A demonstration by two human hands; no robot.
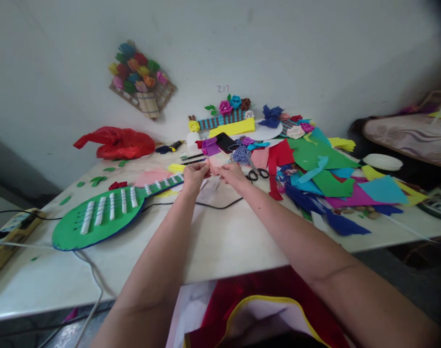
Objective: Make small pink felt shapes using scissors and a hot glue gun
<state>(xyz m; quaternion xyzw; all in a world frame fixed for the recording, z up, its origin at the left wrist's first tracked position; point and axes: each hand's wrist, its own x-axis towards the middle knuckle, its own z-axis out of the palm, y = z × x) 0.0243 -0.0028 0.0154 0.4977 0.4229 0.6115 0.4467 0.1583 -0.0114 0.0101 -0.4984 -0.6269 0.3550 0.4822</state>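
Both my hands meet over the middle of the white table (220, 241). My left hand (194, 175) and my right hand (232, 174) each pinch an end of a small pale pink paper piece (213, 165), fingers closed on it. A green paper guitar (104, 215) with white strips lies just left of my left hand. Black-handled scissors (258, 173) lie just right of my right hand, beside a purple-blue yarn-like bundle (241, 154).
Several coloured paper scraps (325, 181) cover the table's right side. A red plastic bag (117, 142) sits at the back left, and paper flowers (229, 113) stand along the wall. A black cable (213, 205) crosses the table. A power strip (13, 227) lies at the left edge.
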